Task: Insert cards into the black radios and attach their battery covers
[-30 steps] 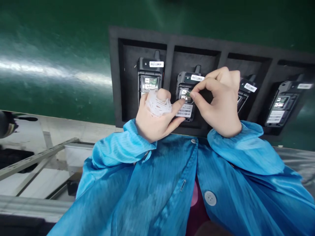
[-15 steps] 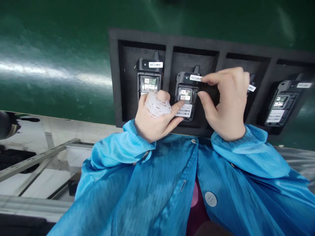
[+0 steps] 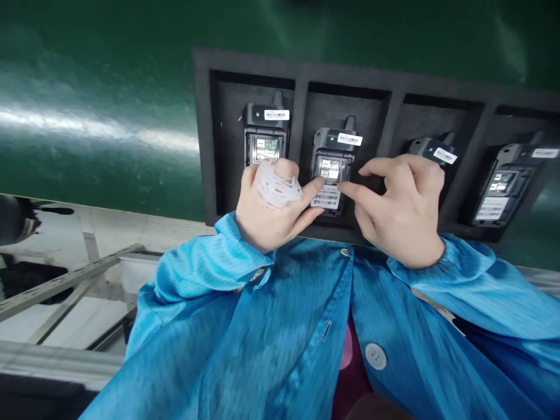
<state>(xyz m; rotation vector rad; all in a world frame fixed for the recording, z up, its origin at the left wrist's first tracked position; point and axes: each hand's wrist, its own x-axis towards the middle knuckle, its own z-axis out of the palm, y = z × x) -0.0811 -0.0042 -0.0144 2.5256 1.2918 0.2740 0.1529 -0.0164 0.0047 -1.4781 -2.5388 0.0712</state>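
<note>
A handheld radio with a stubby antenna lies back up in a foam compartment, its card bay uncovered. My left hand rests at its left side, index fingertip at the bay's lower left edge. A tangled bundle of thin white strips sits among that hand's curled fingers. My right hand reaches from the right with its fingers apart, a fingertip at the bay's lower right edge, just above the white label. Nothing shows in the right hand. Another radio lies to the left, partly covered by my left hand.
The black foam tray sits on a green table surface. Farther right lie a radio partly behind my right hand and another radio. A metal frame stands below the table edge at left.
My right hand has moved down and left from the barcode sticker at the radio's top to the lower edge of the card bay. The left hand stays nearly in place.
</note>
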